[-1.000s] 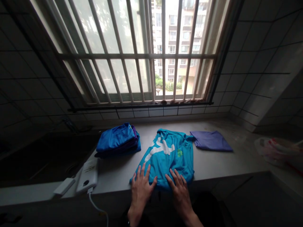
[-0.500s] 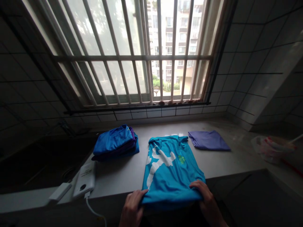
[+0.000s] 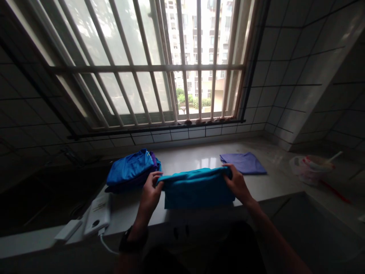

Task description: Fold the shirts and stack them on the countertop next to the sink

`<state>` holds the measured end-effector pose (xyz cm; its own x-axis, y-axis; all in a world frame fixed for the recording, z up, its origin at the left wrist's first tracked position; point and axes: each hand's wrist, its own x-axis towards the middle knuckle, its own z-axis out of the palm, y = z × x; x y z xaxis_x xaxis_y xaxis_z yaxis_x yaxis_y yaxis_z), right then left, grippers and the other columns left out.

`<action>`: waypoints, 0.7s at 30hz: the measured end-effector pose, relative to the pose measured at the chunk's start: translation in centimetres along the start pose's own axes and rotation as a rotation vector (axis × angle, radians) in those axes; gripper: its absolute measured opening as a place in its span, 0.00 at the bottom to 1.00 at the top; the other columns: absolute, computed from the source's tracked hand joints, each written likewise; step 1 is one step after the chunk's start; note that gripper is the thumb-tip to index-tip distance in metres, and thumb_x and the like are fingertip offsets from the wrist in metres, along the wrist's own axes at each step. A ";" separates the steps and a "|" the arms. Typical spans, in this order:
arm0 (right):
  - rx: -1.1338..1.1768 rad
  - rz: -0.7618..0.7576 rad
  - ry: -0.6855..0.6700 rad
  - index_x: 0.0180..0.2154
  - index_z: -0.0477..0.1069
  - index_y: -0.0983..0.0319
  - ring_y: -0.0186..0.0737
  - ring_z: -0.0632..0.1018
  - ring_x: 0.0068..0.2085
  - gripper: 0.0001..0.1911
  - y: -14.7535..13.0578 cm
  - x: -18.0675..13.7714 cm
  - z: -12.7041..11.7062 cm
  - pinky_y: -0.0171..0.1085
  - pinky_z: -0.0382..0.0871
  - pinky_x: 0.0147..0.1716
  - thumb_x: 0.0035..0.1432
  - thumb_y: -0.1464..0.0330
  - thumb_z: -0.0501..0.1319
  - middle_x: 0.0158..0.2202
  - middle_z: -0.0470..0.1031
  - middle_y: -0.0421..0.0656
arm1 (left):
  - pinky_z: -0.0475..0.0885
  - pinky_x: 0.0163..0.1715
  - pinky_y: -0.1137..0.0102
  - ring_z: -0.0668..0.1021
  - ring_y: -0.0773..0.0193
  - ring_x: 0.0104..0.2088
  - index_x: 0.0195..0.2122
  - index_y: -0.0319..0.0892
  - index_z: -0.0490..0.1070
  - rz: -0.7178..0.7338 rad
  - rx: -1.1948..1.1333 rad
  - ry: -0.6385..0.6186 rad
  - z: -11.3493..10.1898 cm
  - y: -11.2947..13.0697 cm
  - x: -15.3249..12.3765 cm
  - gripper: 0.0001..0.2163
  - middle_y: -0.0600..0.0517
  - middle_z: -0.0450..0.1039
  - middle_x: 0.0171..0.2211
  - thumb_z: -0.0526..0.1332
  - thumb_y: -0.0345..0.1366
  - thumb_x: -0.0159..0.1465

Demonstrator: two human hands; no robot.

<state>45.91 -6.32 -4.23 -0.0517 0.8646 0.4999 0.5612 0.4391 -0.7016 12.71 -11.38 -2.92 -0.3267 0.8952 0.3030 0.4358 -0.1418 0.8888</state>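
Turquoise T-shirt (image 3: 196, 190) stretches gripped between left hand (image 3: 149, 193) and right hand (image 3: 238, 183).

Dim light, bright glare from window (image 3: 131, 42)

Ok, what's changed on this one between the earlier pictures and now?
The left hand and right hand, flat on the turquoise T-shirt at first, took hold of its near edge and carried it away from the person toward the window, folding the shirt over and hiding the white print. The blue folded stack and purple folded cloth stayed as they were.
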 end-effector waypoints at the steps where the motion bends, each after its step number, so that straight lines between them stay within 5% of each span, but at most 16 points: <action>1: -0.056 -0.024 0.095 0.55 0.69 0.61 0.52 0.78 0.51 0.19 0.0 1.1 0.8 0.50 0.73 0.53 0.63 0.67 0.55 0.49 0.77 0.52 | 0.78 0.42 0.60 0.81 0.52 0.42 0.51 0.40 0.71 -0.007 0.012 -0.002 0.9 -0.5 1.5 0.25 0.44 0.78 0.43 0.59 0.53 0.60; 3: -0.143 -0.076 0.120 0.61 0.65 0.63 0.52 0.74 0.58 0.24 0.3 1.5 2.7 0.52 0.69 0.59 0.64 0.68 0.54 0.56 0.73 0.55 | 0.76 0.50 0.56 0.80 0.50 0.50 0.57 0.39 0.69 0.010 0.135 -0.018 3.0 -2.2 3.1 0.27 0.39 0.75 0.52 0.58 0.52 0.62; 7: -0.355 0.015 -0.284 0.63 0.68 0.61 0.51 0.73 0.62 0.25 1.7 -2.4 7.3 0.49 0.68 0.60 0.66 0.69 0.54 0.62 0.71 0.54 | 0.68 0.63 0.54 0.71 0.47 0.64 0.60 0.41 0.70 0.256 0.521 -0.321 6.6 -7.1 1.9 0.27 0.39 0.68 0.64 0.64 0.43 0.59; 9: -0.518 0.096 -0.380 0.63 0.68 0.60 0.55 0.67 0.67 0.25 2.6 -4.6 9.3 0.54 0.63 0.64 0.67 0.69 0.54 0.68 0.65 0.54 | 0.68 0.63 0.53 0.70 0.46 0.65 0.61 0.42 0.70 0.299 0.667 -0.410 7.6 -8.9 0.4 0.25 0.40 0.67 0.66 0.62 0.41 0.63; 14: -0.649 0.068 -0.404 0.68 0.62 0.57 0.54 0.57 0.72 0.28 4.0 -5.4 10.7 0.58 0.52 0.68 0.69 0.69 0.50 0.73 0.54 0.49 | 0.70 0.60 0.54 0.68 0.48 0.67 0.65 0.43 0.67 0.286 0.862 -0.376 7.5 -10.0 -2.5 0.25 0.42 0.64 0.68 0.57 0.43 0.69; 21: -0.473 -0.154 -0.548 0.66 0.66 0.54 0.47 0.61 0.71 0.26 6.2 0.9 9.9 0.53 0.54 0.69 0.69 0.69 0.52 0.71 0.60 0.44 | 0.71 0.56 0.49 0.73 0.43 0.60 0.62 0.46 0.71 0.273 0.952 -0.222 7.9 -8.0 -7.6 0.24 0.38 0.73 0.60 0.61 0.48 0.67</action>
<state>41.16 -0.39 -13.18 -0.4940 0.8541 0.1630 0.8041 0.5201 -0.2880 18.36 -13.74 -15.04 0.0051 0.9546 0.2980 0.9911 -0.0446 0.1258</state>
